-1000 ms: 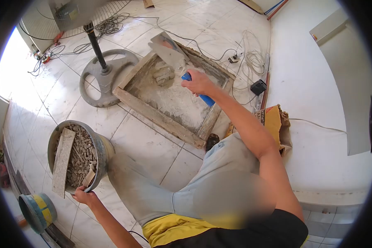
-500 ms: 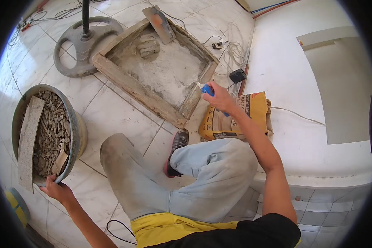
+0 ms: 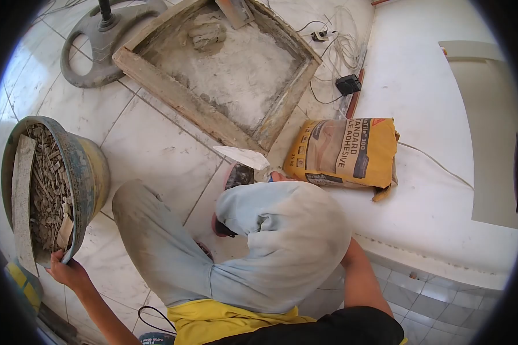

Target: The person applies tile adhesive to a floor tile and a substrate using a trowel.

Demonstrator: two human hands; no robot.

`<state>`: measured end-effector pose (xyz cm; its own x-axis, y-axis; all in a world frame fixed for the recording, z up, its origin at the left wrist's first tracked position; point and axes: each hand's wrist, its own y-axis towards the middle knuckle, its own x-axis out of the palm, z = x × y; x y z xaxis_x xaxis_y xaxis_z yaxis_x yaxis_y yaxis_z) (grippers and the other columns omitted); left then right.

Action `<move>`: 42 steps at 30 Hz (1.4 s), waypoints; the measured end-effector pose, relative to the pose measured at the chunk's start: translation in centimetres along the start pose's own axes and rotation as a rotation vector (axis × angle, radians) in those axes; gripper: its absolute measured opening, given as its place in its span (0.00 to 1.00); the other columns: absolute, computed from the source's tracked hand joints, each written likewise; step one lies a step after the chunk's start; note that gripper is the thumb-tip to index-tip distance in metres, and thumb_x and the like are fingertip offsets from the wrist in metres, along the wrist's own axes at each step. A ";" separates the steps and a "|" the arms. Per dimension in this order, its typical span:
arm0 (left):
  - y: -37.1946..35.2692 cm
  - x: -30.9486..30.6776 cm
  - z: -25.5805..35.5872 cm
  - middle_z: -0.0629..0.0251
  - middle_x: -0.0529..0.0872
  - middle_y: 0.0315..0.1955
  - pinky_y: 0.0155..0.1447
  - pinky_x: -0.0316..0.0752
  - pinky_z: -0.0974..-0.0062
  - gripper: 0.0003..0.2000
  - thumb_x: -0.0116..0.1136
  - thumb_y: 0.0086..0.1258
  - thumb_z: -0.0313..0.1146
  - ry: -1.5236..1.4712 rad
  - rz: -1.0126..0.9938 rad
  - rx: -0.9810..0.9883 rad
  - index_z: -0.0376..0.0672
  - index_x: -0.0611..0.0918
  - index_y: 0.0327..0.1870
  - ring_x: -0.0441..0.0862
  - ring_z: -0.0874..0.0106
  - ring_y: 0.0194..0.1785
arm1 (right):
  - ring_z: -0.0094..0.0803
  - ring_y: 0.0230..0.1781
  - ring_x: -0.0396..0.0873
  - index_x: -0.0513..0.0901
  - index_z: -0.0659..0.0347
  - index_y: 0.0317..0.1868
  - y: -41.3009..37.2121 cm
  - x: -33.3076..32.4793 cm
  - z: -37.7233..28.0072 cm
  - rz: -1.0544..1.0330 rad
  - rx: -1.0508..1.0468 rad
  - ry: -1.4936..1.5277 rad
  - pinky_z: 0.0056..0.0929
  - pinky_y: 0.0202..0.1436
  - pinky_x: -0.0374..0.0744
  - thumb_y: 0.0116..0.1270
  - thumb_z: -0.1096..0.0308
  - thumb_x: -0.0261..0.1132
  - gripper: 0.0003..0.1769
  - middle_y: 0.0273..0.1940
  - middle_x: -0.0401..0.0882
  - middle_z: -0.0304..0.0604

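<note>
My left hand (image 3: 67, 270) is closed over the near rim of a bucket (image 3: 93, 167). Rubble (image 3: 49, 198) fills the bucket, and a long flat strip (image 3: 23, 198) lies across its left side. Mostly hidden behind my raised knee, my right hand (image 3: 283, 176) is closed on the blue handle of a trowel (image 3: 244, 156). The trowel's pale-coated blade points left, just below the near corner of a wooden mixing box (image 3: 181, 109). Whitish powder (image 3: 244, 80) and a grey lump (image 3: 207, 37) lie in the box.
A yellow bag of tile adhesive (image 3: 342, 149) stands right of the box. A flat float (image 3: 234, 11) rests on the box's far edge. Cables (image 3: 342, 49) and a black adapter (image 3: 348, 85) lie near the wall. A grey stand base (image 3: 106, 43) sits at upper left.
My right hand has drawn the trowel back from the box's right edge to beside my knee. My left hand stays on the bucket rim. The view has shifted.
</note>
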<state>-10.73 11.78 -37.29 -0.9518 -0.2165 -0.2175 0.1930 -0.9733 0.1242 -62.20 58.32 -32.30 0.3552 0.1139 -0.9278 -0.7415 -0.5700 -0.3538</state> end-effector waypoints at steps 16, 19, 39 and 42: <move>-0.2 0.3 3.3 0.65 0.73 0.29 0.48 0.73 0.75 0.02 0.50 0.62 0.18 -0.229 -0.065 -0.312 0.35 0.73 0.31 0.73 0.72 0.38 | 0.64 0.34 0.81 0.71 0.62 0.43 10.4 -1.3 -5.2 0.140 -0.056 0.067 0.61 0.37 0.77 0.73 0.42 0.54 0.27 0.32 0.82 0.63; -1.0 1.5 3.6 0.65 0.73 0.30 0.45 0.74 0.76 0.09 0.50 0.58 0.15 -0.301 0.030 -0.290 0.35 0.71 0.39 0.73 0.72 0.36 | 0.62 0.32 0.82 0.70 0.62 0.41 7.8 -1.4 -4.1 0.173 -0.040 0.012 0.60 0.34 0.76 0.76 0.44 0.52 0.25 0.29 0.81 0.61; -3.1 5.1 6.7 0.64 0.73 0.43 0.51 0.71 0.75 0.26 0.46 0.54 0.15 -0.395 0.117 -0.310 0.36 0.66 0.58 0.71 0.72 0.42 | 0.64 0.35 0.82 0.73 0.62 0.44 9.7 -0.3 -7.0 0.089 -0.246 -0.055 0.60 0.39 0.78 0.73 0.39 0.52 0.29 0.32 0.82 0.65; -3.6 6.1 8.4 0.64 0.73 0.44 0.51 0.71 0.74 0.27 0.46 0.53 0.15 -0.392 0.126 -0.272 0.36 0.66 0.59 0.71 0.72 0.42 | 0.63 0.36 0.83 0.73 0.63 0.43 12.5 -1.5 -10.8 0.014 -0.259 -0.072 0.59 0.41 0.78 0.73 0.40 0.53 0.29 0.32 0.83 0.64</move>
<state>-19.22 14.56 -30.93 -0.9252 -0.3394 0.1699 0.3178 -0.9374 -0.1421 -65.86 42.21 -34.07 0.2975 0.1570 -0.9417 -0.5726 -0.7600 -0.3076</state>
